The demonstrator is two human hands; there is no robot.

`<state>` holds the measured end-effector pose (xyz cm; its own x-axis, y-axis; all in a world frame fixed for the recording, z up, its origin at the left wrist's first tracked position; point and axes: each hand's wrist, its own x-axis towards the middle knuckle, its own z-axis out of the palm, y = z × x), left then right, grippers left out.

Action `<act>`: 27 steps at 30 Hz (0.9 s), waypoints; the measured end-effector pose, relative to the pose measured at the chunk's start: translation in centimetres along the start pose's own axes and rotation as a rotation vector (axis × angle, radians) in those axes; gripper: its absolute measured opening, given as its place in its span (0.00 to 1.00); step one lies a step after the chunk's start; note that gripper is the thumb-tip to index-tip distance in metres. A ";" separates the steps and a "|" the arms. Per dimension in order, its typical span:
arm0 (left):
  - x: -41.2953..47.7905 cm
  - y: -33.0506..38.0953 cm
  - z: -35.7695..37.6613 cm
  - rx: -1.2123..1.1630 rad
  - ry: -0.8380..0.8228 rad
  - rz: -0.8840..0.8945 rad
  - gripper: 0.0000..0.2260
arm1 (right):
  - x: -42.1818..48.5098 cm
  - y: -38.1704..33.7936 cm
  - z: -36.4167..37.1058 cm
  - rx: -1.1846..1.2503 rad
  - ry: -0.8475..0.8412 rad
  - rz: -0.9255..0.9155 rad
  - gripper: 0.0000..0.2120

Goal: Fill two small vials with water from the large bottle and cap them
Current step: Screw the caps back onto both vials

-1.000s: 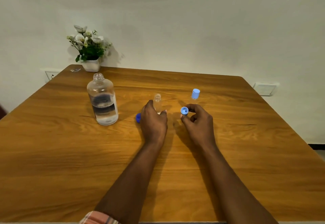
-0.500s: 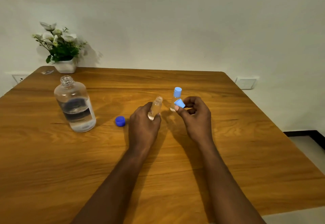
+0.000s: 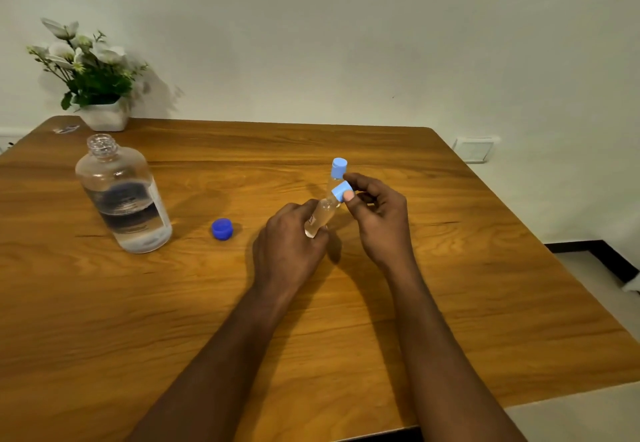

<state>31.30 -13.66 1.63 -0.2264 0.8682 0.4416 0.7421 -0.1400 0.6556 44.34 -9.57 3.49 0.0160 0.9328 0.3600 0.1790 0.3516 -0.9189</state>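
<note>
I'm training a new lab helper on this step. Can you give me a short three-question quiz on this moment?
1. True or false: the large bottle has its cap on.
2. Which hand holds the light blue cap? A) left hand B) right hand C) neither
3. Fill in: the dark blue cap lies on the ____.

Key
1. False; its neck is open.
2. B; the left hand holds the tilted vial, with the cap at its mouth.
3. Table, between bottle and left hand.

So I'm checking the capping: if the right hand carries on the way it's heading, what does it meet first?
Most likely the mouth of the tilted vial in the left hand; the right hand brings the light blue cap there.
</note>
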 end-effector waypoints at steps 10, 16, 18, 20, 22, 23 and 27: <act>0.0 -0.2 -0.1 0.054 -0.042 0.003 0.12 | -0.2 -0.3 -0.1 0.012 0.046 0.020 0.11; 0.0 -0.2 0.2 0.016 -0.037 -0.008 0.18 | -0.1 -0.6 -0.6 0.089 0.081 -0.004 0.10; 0.0 -0.2 0.2 0.018 -0.041 -0.011 0.18 | 0.0 -0.5 -0.7 0.060 0.048 -0.026 0.12; -0.1 -0.3 0.1 0.016 -0.041 -0.017 0.17 | -0.1 -0.5 -0.7 0.046 0.021 -0.040 0.12; -0.2 -0.3 0.1 0.009 -0.043 -0.019 0.16 | -0.1 -0.3 -0.7 0.033 0.021 -0.042 0.09; -0.2 -0.3 0.1 0.013 -0.047 -0.017 0.16 | 0.0 -0.2 -0.7 0.025 0.024 -0.040 0.06; -0.2 -0.3 0.0 0.028 -0.056 -0.017 0.16 | -0.1 -0.1 -0.6 -0.004 0.063 -0.057 0.07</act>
<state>31.15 -13.79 1.37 -0.2038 0.8957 0.3951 0.7557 -0.1126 0.6451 44.87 -9.75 3.68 0.0677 0.9042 0.4217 0.1857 0.4038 -0.8958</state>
